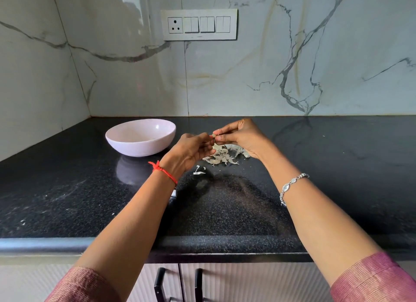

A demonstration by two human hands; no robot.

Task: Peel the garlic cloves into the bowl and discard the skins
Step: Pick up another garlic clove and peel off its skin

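A small garlic clove (213, 136) is pinched between the fingertips of my left hand (191, 149) and my right hand (242, 135), held just above the black counter. Under and between the hands lies a pile of pale garlic skins (221, 156), with one loose skin piece (199, 171) a little nearer to me. A white bowl (140, 137) stands on the counter to the left of my left hand; I cannot see its contents from this angle.
The black granite counter (225, 207) runs to a marble wall behind and a corner wall at the left. A switch panel (199, 24) sits on the wall above. Cabinet door handles (177, 283) are below the counter's front edge.
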